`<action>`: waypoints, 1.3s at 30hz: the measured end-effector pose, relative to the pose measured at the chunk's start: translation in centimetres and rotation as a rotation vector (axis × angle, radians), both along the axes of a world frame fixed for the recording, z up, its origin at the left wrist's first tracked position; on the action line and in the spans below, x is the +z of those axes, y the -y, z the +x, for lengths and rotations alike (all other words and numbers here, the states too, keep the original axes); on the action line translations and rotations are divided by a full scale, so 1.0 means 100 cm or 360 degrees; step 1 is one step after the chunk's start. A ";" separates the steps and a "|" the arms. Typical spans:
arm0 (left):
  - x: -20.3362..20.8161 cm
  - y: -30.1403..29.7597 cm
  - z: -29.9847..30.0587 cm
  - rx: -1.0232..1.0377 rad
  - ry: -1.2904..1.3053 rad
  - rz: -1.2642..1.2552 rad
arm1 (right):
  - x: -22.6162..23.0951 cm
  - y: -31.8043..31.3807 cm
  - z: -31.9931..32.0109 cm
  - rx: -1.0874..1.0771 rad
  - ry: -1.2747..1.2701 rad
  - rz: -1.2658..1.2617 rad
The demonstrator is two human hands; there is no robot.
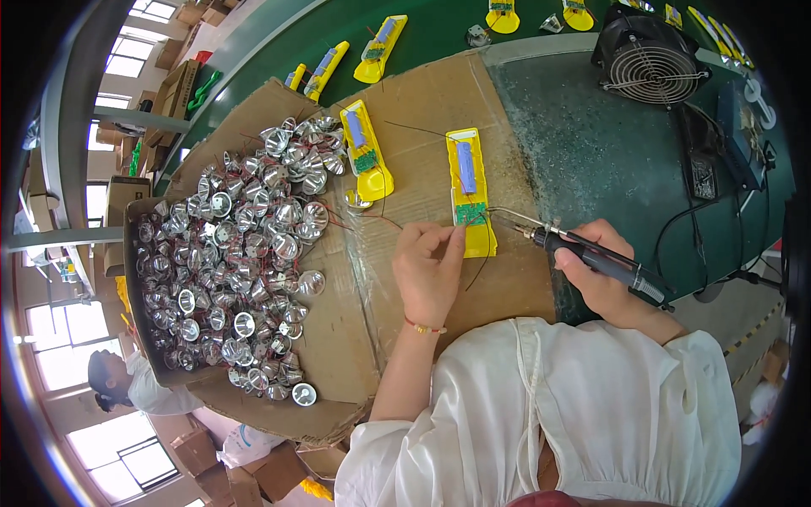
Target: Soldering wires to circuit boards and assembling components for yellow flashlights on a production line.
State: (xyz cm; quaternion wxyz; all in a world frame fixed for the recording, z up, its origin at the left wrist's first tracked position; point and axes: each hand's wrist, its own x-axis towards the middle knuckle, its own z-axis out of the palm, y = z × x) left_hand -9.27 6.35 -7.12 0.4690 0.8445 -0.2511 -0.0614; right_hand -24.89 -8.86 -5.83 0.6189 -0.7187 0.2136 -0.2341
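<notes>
My right hand is wrapped round a black soldering iron, which has a thin metal tube fixed along it. The iron's tip reaches the green circuit board in a yellow plastic housing, which lies on the cardboard and also holds a blue-purple battery cell. At the board's left edge my left hand is closed in a pinch; what is between the fingertips is too small to make out. Thin dark wires trail from the housing. A second yellow housing with cell and board lies farther left.
A cardboard box full of silver reflectors with red wires stands at left. More yellow housings lie along the far green table. A black fan stands far right, near cables and a blue-grey device. Another person is at far left.
</notes>
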 end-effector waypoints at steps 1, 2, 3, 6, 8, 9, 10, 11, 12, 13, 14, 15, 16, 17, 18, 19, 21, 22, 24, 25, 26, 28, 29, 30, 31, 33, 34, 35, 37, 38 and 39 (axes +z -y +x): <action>0.002 0.001 0.000 -0.0059 0.0068 0.0055 | 0.001 0.001 0.001 0.0004 -0.0018 -0.0037; 0.003 0.003 -0.001 -0.0118 0.0136 0.0110 | 0.002 0.002 0.002 0.0008 -0.0035 -0.0073; 0.003 0.004 -0.001 -0.0132 0.0201 0.0118 | 0.000 0.002 0.002 0.0013 -0.0035 -0.0072; 0.006 0.006 -0.008 -0.0056 -0.0295 -0.0316 | -0.004 0.003 0.002 -0.0025 -0.0006 -0.0024; 0.005 0.005 -0.008 -0.0056 -0.0166 -0.0216 | 0.001 0.005 0.000 0.0069 -0.0127 0.0004; 0.003 0.004 -0.007 -0.0056 -0.0033 -0.0118 | 0.002 0.005 -0.001 0.0066 -0.0132 0.0006; -0.001 0.002 -0.006 -0.0054 -0.0033 -0.0116 | 0.002 0.004 0.001 0.0090 -0.0134 0.0037; -0.007 -0.001 -0.005 -0.0036 -0.0078 -0.0132 | 0.002 0.004 0.002 0.0114 -0.0136 0.0068; -0.010 -0.002 -0.004 -0.0018 -0.0123 -0.0148 | 0.002 0.004 0.003 0.0117 -0.0136 0.0070; -0.009 -0.002 -0.005 -0.0019 -0.0127 -0.0147 | 0.002 0.003 0.004 0.0126 -0.0134 0.0074; -0.008 -0.002 -0.005 -0.0023 -0.0150 -0.0154 | 0.002 0.003 0.004 0.0136 -0.0133 0.0077; -0.007 -0.002 -0.006 -0.0027 -0.0173 -0.0162 | 0.001 0.003 0.004 0.0136 -0.0137 0.0079; -0.008 -0.002 -0.006 -0.0023 -0.0175 -0.0160 | -0.001 0.004 0.004 0.0121 -0.0135 0.0044; -0.010 -0.002 -0.004 0.0008 -0.0134 -0.0198 | -0.002 0.004 0.004 0.0106 -0.0134 0.0009; -0.011 -0.003 -0.003 0.0040 -0.0092 -0.0235 | -0.003 0.004 0.005 0.0109 -0.0135 0.0010; -0.011 -0.003 -0.002 0.0042 -0.0094 -0.0235 | -0.003 0.004 0.005 0.0102 -0.0119 0.0018; -0.011 -0.004 0.000 -0.0097 -0.0151 -0.0140 | -0.005 0.004 0.006 0.0098 -0.0104 0.0025; -0.009 -0.003 -0.001 -0.0097 -0.0154 -0.0139 | -0.006 0.004 0.005 0.0100 -0.0100 0.0018; -0.004 -0.001 -0.006 -0.0065 -0.0141 -0.0049 | -0.008 0.003 0.005 0.0103 -0.0098 0.0013; -0.005 -0.002 -0.005 -0.0066 -0.0144 -0.0048 | -0.008 0.002 0.006 0.0094 -0.0077 0.0038; -0.007 -0.004 -0.005 -0.0051 -0.0175 -0.0084 | -0.008 0.001 0.006 0.0086 -0.0056 0.0063; -0.007 -0.004 -0.004 -0.0034 -0.0207 -0.0117 | -0.006 0.000 0.007 0.0076 -0.0055 0.0091; -0.006 -0.002 -0.005 -0.0027 -0.0242 -0.0133 | -0.006 0.000 0.008 0.0068 -0.0050 0.0118; -0.005 -0.001 -0.006 -0.0020 -0.0277 -0.0148 | -0.006 0.000 0.009 0.0070 -0.0051 0.0120; -0.005 -0.001 -0.005 -0.0017 -0.0278 -0.0148 | -0.006 0.000 0.010 0.0068 -0.0049 0.0060; -0.007 -0.001 -0.004 -0.0032 -0.0234 -0.0124 | -0.004 0.000 0.011 0.0066 -0.0048 0.0000; -0.006 -0.001 -0.004 -0.0029 -0.0235 -0.0123 | -0.001 -0.001 0.011 0.0077 -0.0076 0.0043; -0.004 -0.001 -0.004 -0.0014 -0.0276 -0.0113 | 0.001 -0.002 0.012 0.0087 -0.0102 0.0086; -0.004 -0.001 -0.004 0.0002 -0.0317 -0.0103 | 0.000 -0.004 0.012 0.0057 -0.0094 0.0096; -0.006 -0.002 -0.003 -0.0010 -0.0251 -0.0088 | 0.000 -0.005 0.012 0.0024 -0.0086 0.0105; -0.007 -0.002 -0.002 -0.0022 -0.0184 -0.0072 | 0.000 -0.005 0.011 0.0025 -0.0084 0.0104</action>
